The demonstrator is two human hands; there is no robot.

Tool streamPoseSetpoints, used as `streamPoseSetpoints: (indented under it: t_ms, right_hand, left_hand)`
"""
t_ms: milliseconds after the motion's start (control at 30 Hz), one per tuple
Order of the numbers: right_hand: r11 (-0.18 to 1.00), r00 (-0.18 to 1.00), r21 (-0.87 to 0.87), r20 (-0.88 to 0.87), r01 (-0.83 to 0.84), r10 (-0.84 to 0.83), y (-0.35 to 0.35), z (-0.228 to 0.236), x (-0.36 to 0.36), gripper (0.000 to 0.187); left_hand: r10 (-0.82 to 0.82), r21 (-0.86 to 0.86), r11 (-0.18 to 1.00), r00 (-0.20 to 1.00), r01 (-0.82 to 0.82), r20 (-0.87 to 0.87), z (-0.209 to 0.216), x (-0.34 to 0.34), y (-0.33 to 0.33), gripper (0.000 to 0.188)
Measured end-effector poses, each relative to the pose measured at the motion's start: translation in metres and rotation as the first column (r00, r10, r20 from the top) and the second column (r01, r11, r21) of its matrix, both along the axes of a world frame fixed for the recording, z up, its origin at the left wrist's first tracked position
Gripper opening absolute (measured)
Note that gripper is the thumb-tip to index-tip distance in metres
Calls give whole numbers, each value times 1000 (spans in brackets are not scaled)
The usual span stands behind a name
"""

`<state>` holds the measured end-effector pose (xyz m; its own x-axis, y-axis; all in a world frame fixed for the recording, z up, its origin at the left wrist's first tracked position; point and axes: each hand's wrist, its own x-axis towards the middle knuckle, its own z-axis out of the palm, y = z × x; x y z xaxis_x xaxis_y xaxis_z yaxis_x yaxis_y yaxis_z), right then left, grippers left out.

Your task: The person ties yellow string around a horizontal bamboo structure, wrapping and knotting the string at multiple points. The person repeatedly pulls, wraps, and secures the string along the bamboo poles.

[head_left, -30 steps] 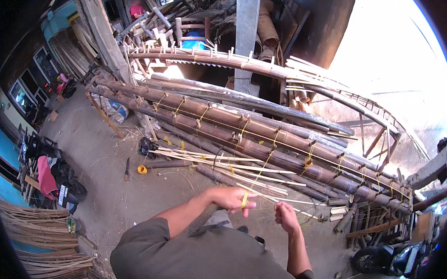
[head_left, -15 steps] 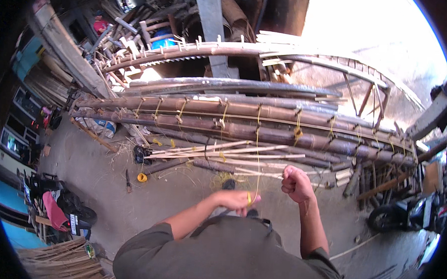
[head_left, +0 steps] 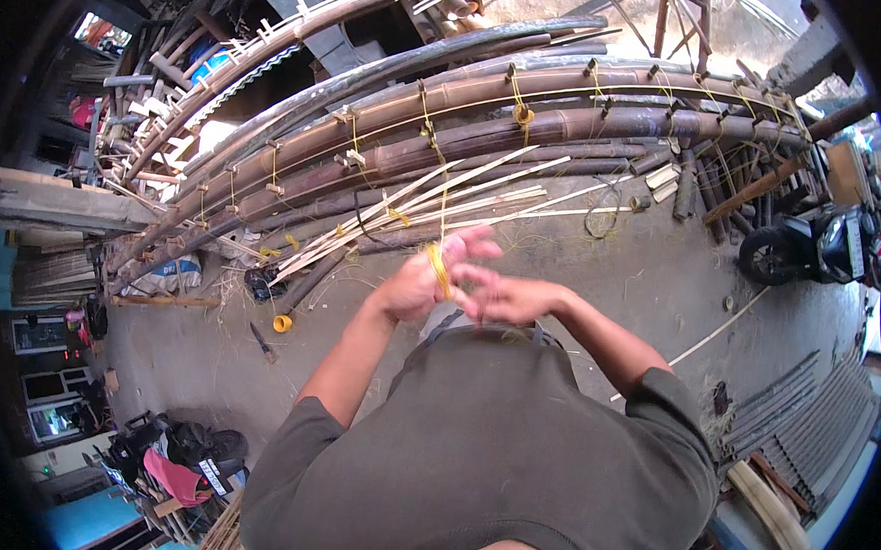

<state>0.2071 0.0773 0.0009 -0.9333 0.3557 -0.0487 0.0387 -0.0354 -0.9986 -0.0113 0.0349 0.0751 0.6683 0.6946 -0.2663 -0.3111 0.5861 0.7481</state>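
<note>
My left hand [head_left: 412, 290] holds a thin yellow cord [head_left: 437, 267], wound in loops around its palm. Its fingers reach forward, and motion softens their edges. From these loops the cord rises taut to the nearer of two long bamboo poles [head_left: 381, 164], where pegs and ties line the bamboo. My right hand [head_left: 510, 300] comes in from the right with its fingers apart, the tips at the loops by my left palm. I cannot make out whether any cord lies between those fingers. Both hands are in front of my body, short of the poles.
Pale split strips [head_left: 404, 219] lie below the poles. On the floor are a knife [head_left: 262, 343] and a yellow ring-shaped roll [head_left: 282, 323]. A motorbike [head_left: 805, 247] stands at the right, another [head_left: 192, 451] at the lower left. Stacked slats [head_left: 808, 419] lie at the lower right.
My right hand has come down and left from its raised closed pose to meet my left hand, its fingers now apart. My left hand has moved up and left. The view has turned.
</note>
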Motion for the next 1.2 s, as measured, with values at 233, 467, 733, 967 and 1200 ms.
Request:
streamPoseSetpoints:
  t_ms: [233,467,733,967,1200]
  right_hand:
    - [946,913,94,-249,-310,324,1,36,-6,29]
    - [996,997,-66,-40,57,-60,36,32,-22,25]
    - [663,864,555,-282,502,-417,2,63,-35,6]
    - [733,897,521,-310,438,-317,-14,38,-42,5]
    - [938,941,93,-90,334,-327,1,27,-21,49]
  left_hand:
    - [181,28,983,954,-180,-241,-28,0,-10,75]
    - [-128,-186,970,980,156,151,-38,-13,-14,74]
    - [507,72,861,860,-503,-64,-25,8,-19,50]
    - [696,-280,716,628,-639,347,-36,9,-22,42]
    - [405,-282,893,900,-351,161,-71,7,-37,64]
